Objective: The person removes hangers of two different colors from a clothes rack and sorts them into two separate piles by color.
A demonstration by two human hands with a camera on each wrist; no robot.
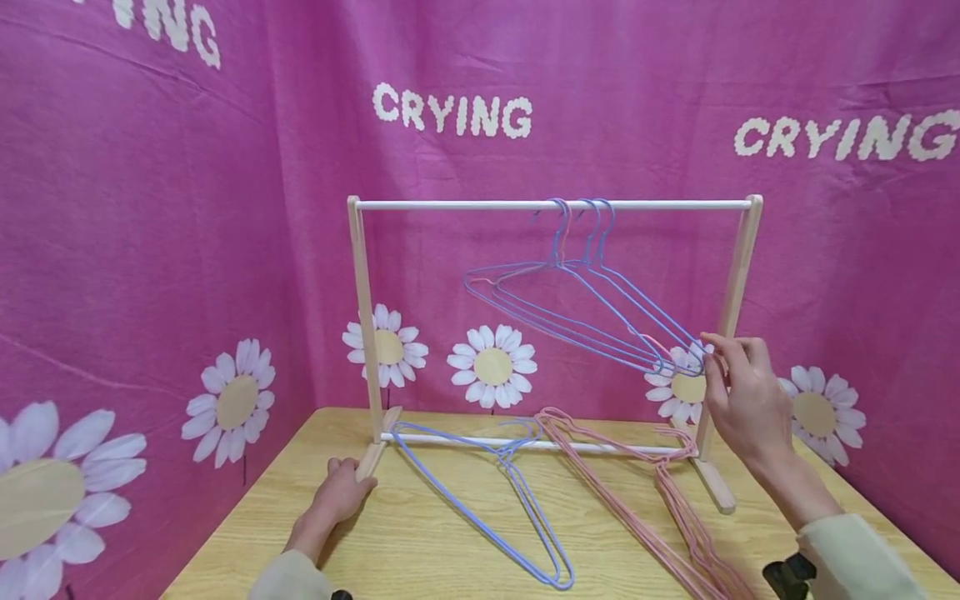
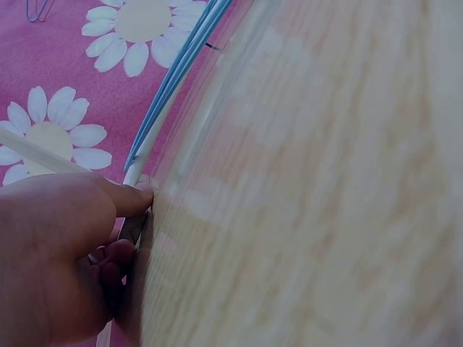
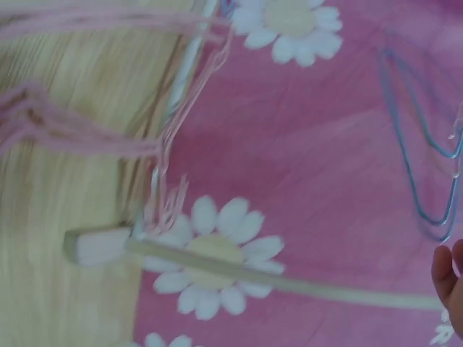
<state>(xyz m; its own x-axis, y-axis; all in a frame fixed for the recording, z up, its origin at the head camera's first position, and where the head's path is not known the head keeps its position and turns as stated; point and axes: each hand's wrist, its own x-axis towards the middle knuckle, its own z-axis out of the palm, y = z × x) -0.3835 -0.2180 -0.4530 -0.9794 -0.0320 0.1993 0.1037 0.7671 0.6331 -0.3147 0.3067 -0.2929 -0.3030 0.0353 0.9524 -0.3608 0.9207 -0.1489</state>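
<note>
Several blue wire hangers (image 1: pixel 592 321) and a pink one hang from the white top rail (image 1: pixel 465 205) of a wooden rack, tilted and fanned to the right. At their lower right corners is my right hand (image 1: pixel 750 400), fingertips at or just beside a blue corner. The right wrist view shows the fingertips below the blurred hanger ends, not clearly gripping. My left hand (image 1: pixel 337 500) grips the rack's left foot (image 1: pixel 371 458); thumb and fingers are around it in the left wrist view. Blue hangers (image 1: pixel 480 533) lean on the lower bar (image 1: pixel 465 442).
Several pink hangers (image 1: pixel 615 492) lean on the lower bar at right and reach toward the front of the wooden table (image 1: pixel 420 550). The right foot (image 1: pixel 716 487) stands beside them. A pink cloth (image 1: pixel 315 250) with daisies hangs behind and at both sides.
</note>
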